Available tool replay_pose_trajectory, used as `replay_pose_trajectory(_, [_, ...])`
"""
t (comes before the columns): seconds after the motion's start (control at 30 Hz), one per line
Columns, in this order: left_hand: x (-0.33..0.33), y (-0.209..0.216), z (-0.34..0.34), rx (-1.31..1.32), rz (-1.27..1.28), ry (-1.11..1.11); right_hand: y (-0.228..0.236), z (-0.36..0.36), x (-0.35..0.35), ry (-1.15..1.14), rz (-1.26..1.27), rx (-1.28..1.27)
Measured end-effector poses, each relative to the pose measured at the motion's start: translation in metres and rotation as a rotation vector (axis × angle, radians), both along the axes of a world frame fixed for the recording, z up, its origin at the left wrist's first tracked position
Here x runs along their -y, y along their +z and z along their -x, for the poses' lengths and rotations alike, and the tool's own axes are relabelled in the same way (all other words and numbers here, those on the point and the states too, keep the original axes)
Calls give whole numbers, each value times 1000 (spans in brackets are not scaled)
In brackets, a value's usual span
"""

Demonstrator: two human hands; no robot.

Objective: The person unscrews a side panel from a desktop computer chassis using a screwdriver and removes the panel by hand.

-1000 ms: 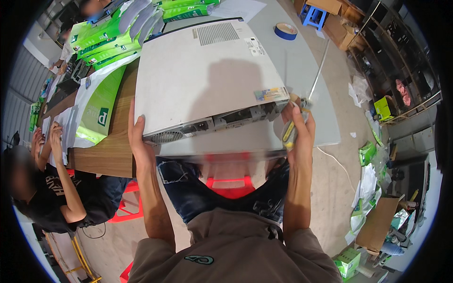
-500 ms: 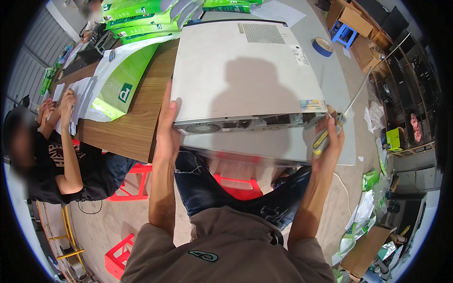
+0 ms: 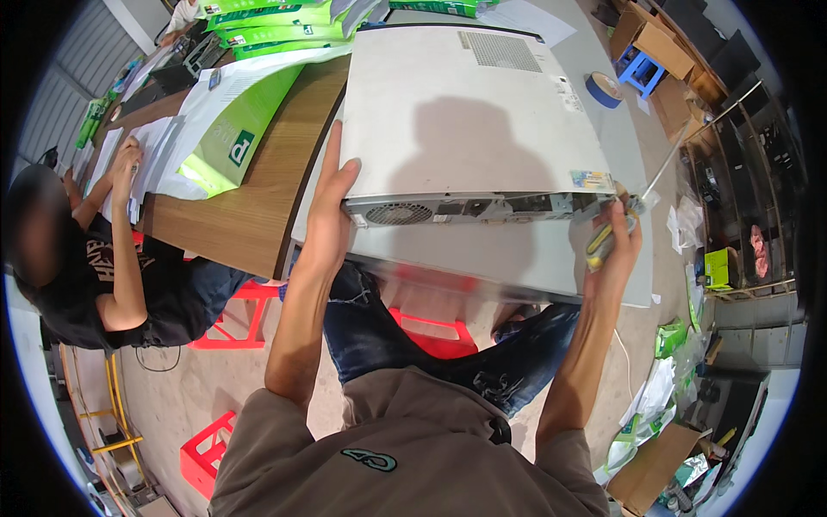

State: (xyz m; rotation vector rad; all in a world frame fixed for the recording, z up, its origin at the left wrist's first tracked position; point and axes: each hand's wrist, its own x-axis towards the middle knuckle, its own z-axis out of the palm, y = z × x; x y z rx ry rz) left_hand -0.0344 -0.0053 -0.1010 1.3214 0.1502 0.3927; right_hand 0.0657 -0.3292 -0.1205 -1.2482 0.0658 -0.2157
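Observation:
A slim white-topped computer case [image 3: 469,112] lies flat at the grey table's near edge, its metal panel with a round fan grille [image 3: 394,214] and ports facing me. My left hand [image 3: 329,211] grips the case's near left corner, thumb on top and fingers along the side. At the near right corner my right hand [image 3: 617,246] is closed around a screwdriver [image 3: 600,247] with a yellow and dark handle, its long shaft pointing up and away to the right. The fingers of that hand also touch the case's corner. Shadow falls across the lid.
Left of the case is a brown wooden table [image 3: 233,233] with green and white paper packs [image 3: 284,34]. A person in black [image 3: 112,284] handles papers there. Blue tape [image 3: 604,90] lies on the grey table [image 3: 551,258]. Red stools [image 3: 435,334] stand below; boxes and a shelf are at right.
The case has shifted right, away from the wooden table, with both hands still on it. Its near panel and fan grille show more fully now. The screwdriver stays in my right hand.

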Motion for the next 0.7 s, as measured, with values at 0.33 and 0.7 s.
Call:
replay_pose_trajectory(0.33, [-1,3,-1,-8,76,18,4,-6,2,12,-21,116])
replay_pose_trajectory(0.7, [9,2,-4,-40,129,145,6,-7,-2,-17,28,88])
